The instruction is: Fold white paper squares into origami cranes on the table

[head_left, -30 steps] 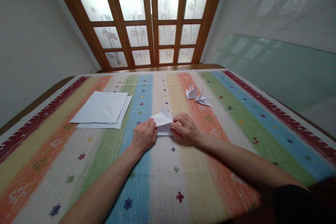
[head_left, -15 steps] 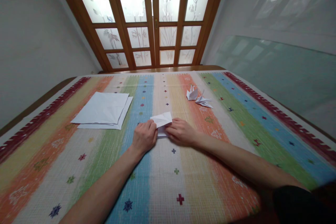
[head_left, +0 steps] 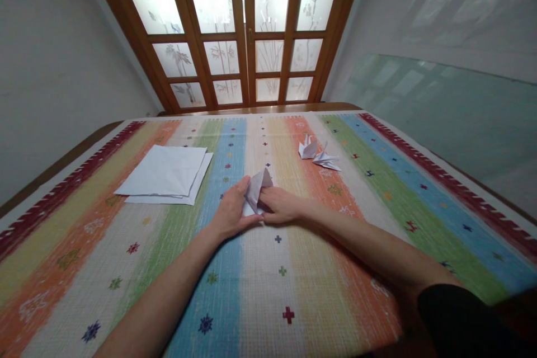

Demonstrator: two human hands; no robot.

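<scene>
A small folded white paper (head_left: 254,190) lies between my hands on the striped tablecloth, with one flap raised to a point. My left hand (head_left: 235,207) holds its left side, the fingers behind the flap and the thumb along the near edge. From the right, my right hand (head_left: 277,205) reaches into the fold, its fingertips partly hidden by the raised flap. Two folded paper cranes sit beyond my right hand: one crane (head_left: 308,149) stands upright, and the other crane (head_left: 327,161) lies close beside it with its wings spread.
A stack of white paper sheets (head_left: 161,170) lies to the left on the striped tablecloth (head_left: 268,291). Past the table's far edge stand wooden doors with glass panes (head_left: 247,39). A glass panel (head_left: 444,106) leans along the right wall.
The paper's top flap has gone from lying flat to standing up in a point. My left hand has opened out around its left side, and my right fingers have moved into the fold.
</scene>
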